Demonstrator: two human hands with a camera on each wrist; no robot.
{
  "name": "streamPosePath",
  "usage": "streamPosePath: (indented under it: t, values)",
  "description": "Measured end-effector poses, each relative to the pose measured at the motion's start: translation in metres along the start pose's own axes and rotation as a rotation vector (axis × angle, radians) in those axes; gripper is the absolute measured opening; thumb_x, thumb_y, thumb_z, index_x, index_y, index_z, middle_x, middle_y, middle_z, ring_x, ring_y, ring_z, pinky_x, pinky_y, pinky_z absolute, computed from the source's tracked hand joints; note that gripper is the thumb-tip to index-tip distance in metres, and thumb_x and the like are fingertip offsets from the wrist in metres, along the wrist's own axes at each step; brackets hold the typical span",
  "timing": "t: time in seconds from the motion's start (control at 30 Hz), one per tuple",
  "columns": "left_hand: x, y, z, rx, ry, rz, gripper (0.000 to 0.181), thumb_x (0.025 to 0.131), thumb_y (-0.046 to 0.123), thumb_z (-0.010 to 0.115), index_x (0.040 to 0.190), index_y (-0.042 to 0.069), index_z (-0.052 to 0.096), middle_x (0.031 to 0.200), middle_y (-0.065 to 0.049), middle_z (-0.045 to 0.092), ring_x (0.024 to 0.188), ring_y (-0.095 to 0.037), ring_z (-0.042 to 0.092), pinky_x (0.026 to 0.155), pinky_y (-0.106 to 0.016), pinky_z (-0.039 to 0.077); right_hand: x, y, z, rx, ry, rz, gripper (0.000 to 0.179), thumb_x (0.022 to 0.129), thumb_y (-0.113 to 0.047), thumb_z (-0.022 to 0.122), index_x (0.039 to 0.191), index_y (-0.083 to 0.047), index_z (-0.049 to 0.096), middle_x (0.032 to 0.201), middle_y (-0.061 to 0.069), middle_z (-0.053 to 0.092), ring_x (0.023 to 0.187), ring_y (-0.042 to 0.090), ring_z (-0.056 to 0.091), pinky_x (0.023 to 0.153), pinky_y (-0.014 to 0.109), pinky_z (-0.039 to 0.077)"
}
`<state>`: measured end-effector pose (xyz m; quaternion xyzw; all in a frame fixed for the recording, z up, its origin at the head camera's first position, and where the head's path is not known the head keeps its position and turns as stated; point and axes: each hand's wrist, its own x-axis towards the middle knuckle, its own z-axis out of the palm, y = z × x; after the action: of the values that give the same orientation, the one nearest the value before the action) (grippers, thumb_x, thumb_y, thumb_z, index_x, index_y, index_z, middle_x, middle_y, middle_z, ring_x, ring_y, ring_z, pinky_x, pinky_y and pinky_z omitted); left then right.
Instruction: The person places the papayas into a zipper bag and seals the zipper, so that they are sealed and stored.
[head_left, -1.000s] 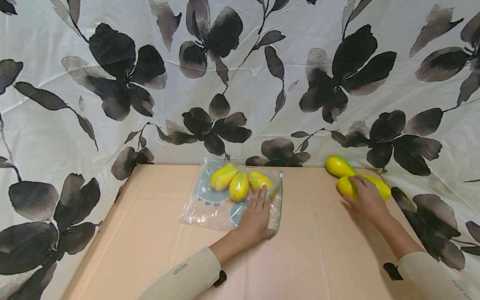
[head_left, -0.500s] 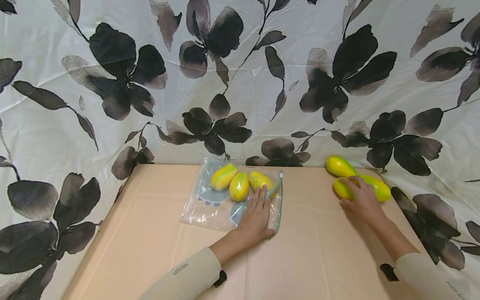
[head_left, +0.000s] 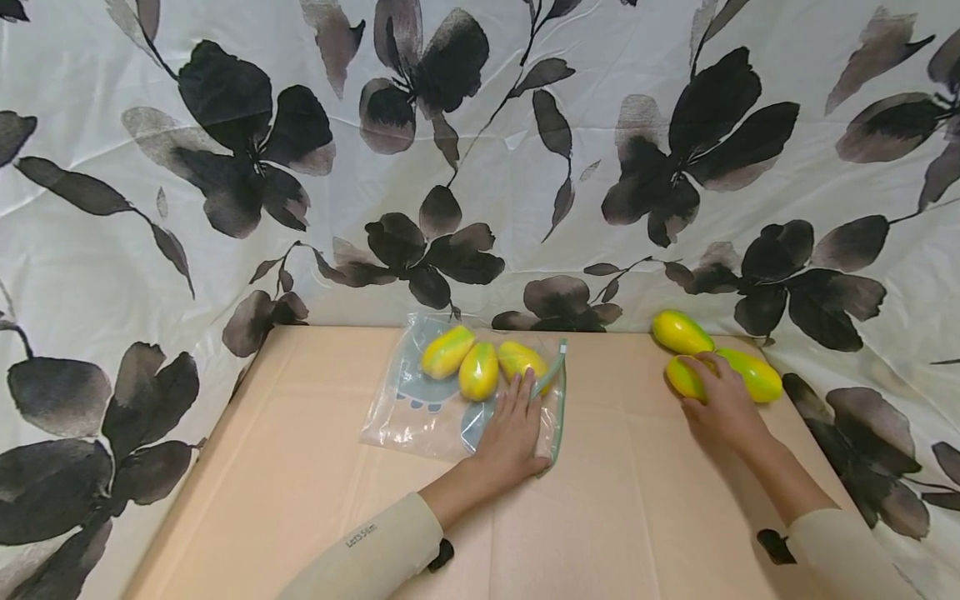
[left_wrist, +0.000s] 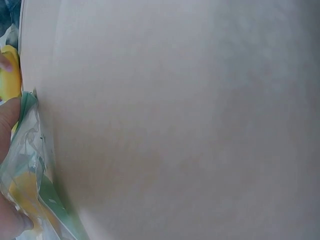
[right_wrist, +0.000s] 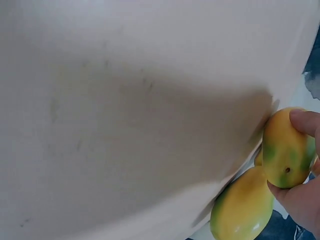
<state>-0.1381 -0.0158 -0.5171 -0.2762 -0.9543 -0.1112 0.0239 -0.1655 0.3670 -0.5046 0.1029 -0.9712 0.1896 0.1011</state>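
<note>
Yellow-green mango [head_left: 682,379] gripped by fingers of the right hand [head_left: 731,408] near 2 loose mangoes [head_left: 681,332]; left hand [head_left: 508,442], fingers straight, rests on zip bag [head_left: 412,429] holding 3 bagged mangoes [head_left: 477,373]

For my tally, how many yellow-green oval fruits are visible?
6: three yellow-green oval fruits in the clear plastic bag, a held fruit in the right hand, a rear fruit and rightmost fruit beside it.

1. Bag [head_left: 420,429] lay on tabletop [head_left: 592,517]; three fruits [head_left: 477,372] lay inside, left hand [head_left: 510,440] on bag's right side.
2. Right of bag, right hand [head_left: 729,407] held one fruit [head_left: 683,378]; second fruit [head_left: 754,377] lay right of it, third fruit [head_left: 682,331] behind.
3. Cloth [head_left: 517,200] stood behind tabletop.
</note>
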Motion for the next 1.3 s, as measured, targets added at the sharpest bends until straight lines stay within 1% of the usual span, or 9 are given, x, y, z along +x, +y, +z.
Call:
streamPosePath:
  t: [0.1, 0.2, 0.37, 0.63, 0.9, 1.1, 1.3]
  values:
    - [0.001, 0.0, 0.0, 0.011, 0.002, 0.004, 0.11, 0.074, 0.052, 0.089, 0.154, -0.002, 0.036, 0.172, -0.025, 0.006, 0.16, -0.04, 0.011, 0.125, -0.053, 0.028, -0.002, -0.002, -0.002, 0.041, 0.005, 0.024, 0.071, 0.081, 0.001, 0.08, 0.145, -0.002, 0.049, 0.144, 0.033, 0.039, 0.123, 0.061, 0.041, 0.1, 0.077, 0.034]
    - [0.001, 0.001, 0.001, 0.016, 0.003, 0.002, 0.111, 0.074, 0.053, 0.089, 0.154, -0.002, 0.036, 0.172, -0.025, 0.006, 0.16, -0.04, 0.012, 0.125, -0.053, 0.029, -0.002, -0.009, -0.006, 0.082, 0.002, 0.035, 0.072, 0.082, 0.001, 0.081, 0.146, -0.002, 0.049, 0.144, 0.032, 0.04, 0.126, 0.06, 0.04, 0.102, 0.077, 0.034]
    - [0.001, 0.0, 0.0, 0.031, 0.018, 0.003, 0.112, 0.073, 0.054, 0.089, 0.154, -0.003, 0.036, 0.171, -0.025, 0.01, 0.159, -0.041, 0.017, 0.124, -0.053, 0.032, -0.001, -0.026, -0.011, 0.125, -0.002, 0.005, 0.074, 0.081, 0.0, 0.083, 0.147, -0.001, 0.048, 0.144, 0.03, 0.042, 0.129, 0.055, 0.041, 0.105, 0.076, 0.034]
    - [0.0, -0.001, 0.0, 0.034, 0.034, 0.017, 0.11, 0.073, 0.054, 0.089, 0.152, -0.003, 0.038, 0.171, -0.026, 0.012, 0.158, -0.042, 0.017, 0.124, -0.053, 0.032, 0.005, -0.055, -0.011, 0.148, -0.098, 0.035, 0.079, 0.085, -0.009, 0.083, 0.151, -0.003, 0.041, 0.148, 0.028, 0.037, 0.134, 0.051, 0.04, 0.108, 0.075, 0.034]
    - [0.0, -0.001, 0.0, 0.012, 0.03, 0.018, 0.111, 0.073, 0.053, 0.089, 0.153, -0.003, 0.037, 0.171, -0.026, 0.009, 0.159, -0.042, 0.016, 0.124, -0.054, 0.03, 0.012, -0.076, 0.004, 0.203, -0.145, -0.049, 0.075, 0.083, -0.008, 0.085, 0.145, 0.003, 0.043, 0.144, 0.025, 0.046, 0.134, 0.044, 0.044, 0.112, 0.067, 0.035]
    - [0.0, 0.0, -0.001, 0.021, 0.019, 0.013, 0.111, 0.073, 0.054, 0.089, 0.153, -0.003, 0.038, 0.171, -0.026, 0.01, 0.159, -0.042, 0.016, 0.125, -0.053, 0.028, 0.012, -0.092, 0.018, 0.241, -0.195, -0.107, 0.073, 0.083, -0.009, 0.085, 0.144, 0.0, 0.046, 0.142, 0.021, 0.053, 0.132, 0.039, 0.05, 0.113, 0.061, 0.039]
    - [0.0, 0.001, -0.003, 0.021, 0.018, 0.008, 0.111, 0.074, 0.053, 0.089, 0.154, -0.003, 0.037, 0.171, -0.025, 0.011, 0.159, -0.042, 0.017, 0.125, -0.053, 0.029, 0.011, -0.104, 0.028, 0.265, -0.264, -0.136, 0.072, 0.087, -0.017, 0.084, 0.147, -0.004, 0.047, 0.147, 0.016, 0.054, 0.135, 0.038, 0.052, 0.115, 0.06, 0.041]
